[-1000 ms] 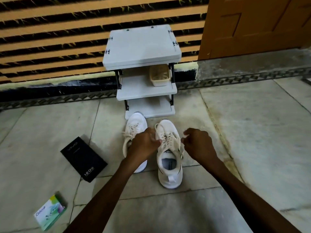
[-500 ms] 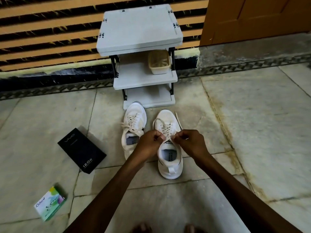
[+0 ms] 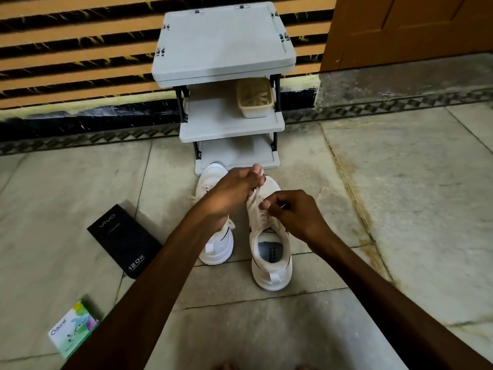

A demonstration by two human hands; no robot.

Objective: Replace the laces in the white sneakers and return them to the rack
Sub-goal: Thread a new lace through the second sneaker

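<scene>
**Dim, soft light with bent edges**

Light is dull and even. Soft shadow lies under the shelves of the rack. The wall stripes and floor joints bow near the edges. The left hand looks slightly smeared.

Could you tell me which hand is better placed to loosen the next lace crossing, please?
Right, probably. The right hand pinches the lace at the sneaker's eyelets, while the left hand is raised above the toe, gripping a taut strand of it.
</scene>
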